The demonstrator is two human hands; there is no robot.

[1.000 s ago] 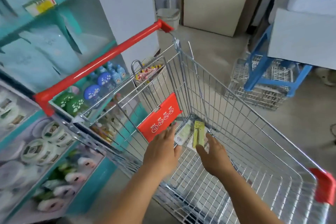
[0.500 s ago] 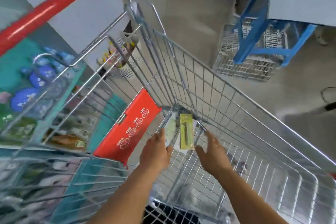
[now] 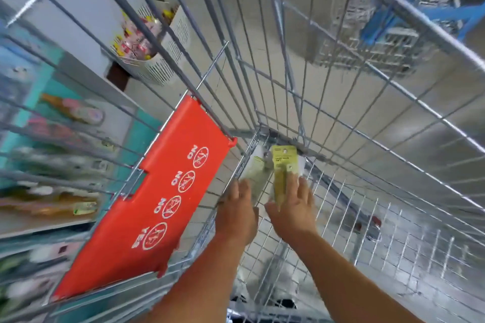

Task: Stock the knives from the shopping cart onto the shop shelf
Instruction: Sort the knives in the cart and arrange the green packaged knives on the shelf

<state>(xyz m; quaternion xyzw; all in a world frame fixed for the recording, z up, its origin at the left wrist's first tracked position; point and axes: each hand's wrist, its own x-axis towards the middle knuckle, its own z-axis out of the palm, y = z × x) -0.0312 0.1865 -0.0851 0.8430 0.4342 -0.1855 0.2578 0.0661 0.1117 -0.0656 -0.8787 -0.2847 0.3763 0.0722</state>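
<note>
Since the earlier frame the view has dropped deeper into the shopping cart, so the red handle is out of sight and both hands have come closer to the knife packs. The right hand now lies on the yellow knife pack with fingers spread and fairly straight, the thumb at the left side of the pack; whether it already grips the pack cannot be told. The left hand reaches to the pale knife pack just beside it, fingers straight and touching its lower end. Both packs lie on the wire bottom in the far corner of the cart, where the front wall and the left wall meet, the yellow one partly over the pale one. The red child-seat flap hangs down at the left, near the left hand. The wire walls stand close on two sides of the packs, and open room stays toward the right and toward the person. Through the wires at the left the shop shelf with blurred bottles shows.
</note>
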